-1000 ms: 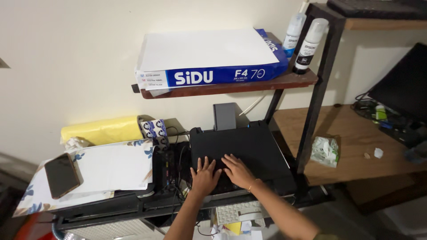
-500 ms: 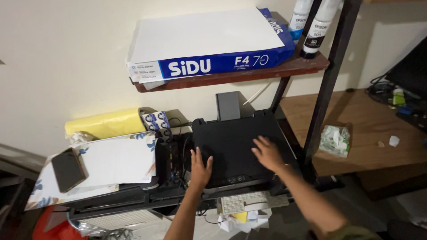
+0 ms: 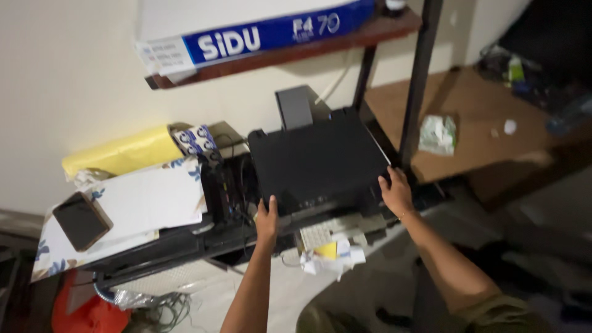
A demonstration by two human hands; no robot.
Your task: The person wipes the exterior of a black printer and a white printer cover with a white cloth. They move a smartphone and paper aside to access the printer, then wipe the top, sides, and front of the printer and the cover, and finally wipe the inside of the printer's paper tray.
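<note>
A black printer (image 3: 317, 157) sits on a low dark stand, its rear paper support raised. My left hand (image 3: 267, 219) grips the printer's front left corner, fingers over the edge. My right hand (image 3: 395, 192) holds the printer's front right corner beside a black shelf post (image 3: 414, 80). Under the printer's front lie a white keyboard-like piece (image 3: 317, 234) and crumpled papers with a yellow scrap (image 3: 327, 253).
Left of the printer lie white sheets (image 3: 154, 200) with a dark phone (image 3: 81, 220) on them, a yellow roll (image 3: 117, 154) behind. A blue ream of paper (image 3: 253, 37) rests on the shelf above. A wooden desk (image 3: 481, 117) with a crumpled packet (image 3: 436, 134) stands right.
Both hands slid from the printer's top to its front corners and closed on them. The camera moved down and left.
</note>
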